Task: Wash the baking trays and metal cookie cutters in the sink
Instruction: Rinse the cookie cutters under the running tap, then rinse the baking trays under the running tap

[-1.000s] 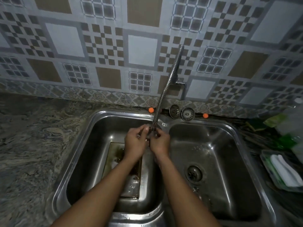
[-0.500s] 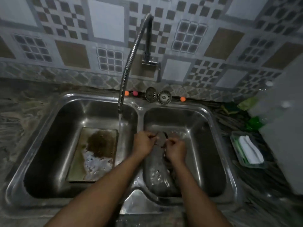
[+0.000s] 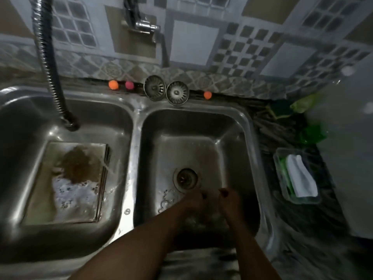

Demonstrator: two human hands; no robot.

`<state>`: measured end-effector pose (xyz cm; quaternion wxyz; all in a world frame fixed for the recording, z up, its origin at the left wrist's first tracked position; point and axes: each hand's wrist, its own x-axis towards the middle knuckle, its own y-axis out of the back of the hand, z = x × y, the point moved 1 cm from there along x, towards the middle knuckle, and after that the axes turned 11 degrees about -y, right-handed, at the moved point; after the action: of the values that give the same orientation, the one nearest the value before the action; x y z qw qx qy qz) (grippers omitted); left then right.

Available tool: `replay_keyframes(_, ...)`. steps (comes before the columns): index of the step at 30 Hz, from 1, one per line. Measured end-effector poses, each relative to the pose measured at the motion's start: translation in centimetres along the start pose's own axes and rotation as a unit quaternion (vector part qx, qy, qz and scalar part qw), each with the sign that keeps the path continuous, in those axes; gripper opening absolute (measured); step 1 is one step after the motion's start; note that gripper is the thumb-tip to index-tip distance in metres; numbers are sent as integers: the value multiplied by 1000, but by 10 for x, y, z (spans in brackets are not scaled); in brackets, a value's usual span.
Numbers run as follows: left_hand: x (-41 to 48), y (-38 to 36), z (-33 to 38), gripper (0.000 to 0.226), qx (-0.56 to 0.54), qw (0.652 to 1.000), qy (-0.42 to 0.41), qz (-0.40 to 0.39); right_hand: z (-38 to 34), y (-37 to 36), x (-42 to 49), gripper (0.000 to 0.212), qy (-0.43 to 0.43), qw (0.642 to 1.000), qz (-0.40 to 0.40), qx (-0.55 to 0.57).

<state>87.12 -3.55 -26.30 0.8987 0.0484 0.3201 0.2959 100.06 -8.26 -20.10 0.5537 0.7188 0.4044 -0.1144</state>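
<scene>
A metal baking tray (image 3: 40, 201) lies flat in the left basin, with a brown patch and soap suds on it. My left hand (image 3: 192, 201) and my right hand (image 3: 230, 201) are low in the right basin (image 3: 240, 126), just in front of the drain (image 3: 186, 178), a small gap between them. Both are blurred, and whether they hold anything cannot be made out. Thin metal cookie cutter outlines (image 3: 165, 201) lie on the basin floor left of my left hand. Blurred shiny shapes show under my wrists.
The flexible faucet hose (image 3: 50, 63) hangs over the left basin, running water onto the tray's right edge. Two strainer plugs (image 3: 154, 87) (image 3: 177, 92) and small coloured balls (image 3: 113, 85) sit on the back rim. A clear container (image 3: 281, 178) with a white cloth stands on the right counter.
My hands moved from under the faucet over to the right basin and down to its floor. The cutter I held between them half a second ago is no longer visible.
</scene>
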Motion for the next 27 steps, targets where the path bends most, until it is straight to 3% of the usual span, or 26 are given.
replay_keyframes(7,-21,1,42,30,-2,996,-44,-73,2,3,-6,13,-29,999,-44,7)
replay_keyframes(13,-23,6,49,29,-17,999,-20,-21,-11,6,-11,26,-18,998,-39,-52)
replay_keyframes(17,-44,52,57,23,-51,994,-73,56,-50,5,-30,35,69,995,13,-68)
replay_keyframes(20,-77,112,50,16,-70,973,-102,196,-104,-11,-63,27,168,984,46,-29)
replay_keyframes(24,-135,192,25,33,-64,923,-96,367,-176,-56,-120,21,292,955,11,46)
replay_keyframes(27,-179,234,-6,21,-40,901,-74,426,-215,-97,-158,19,325,942,-46,73)
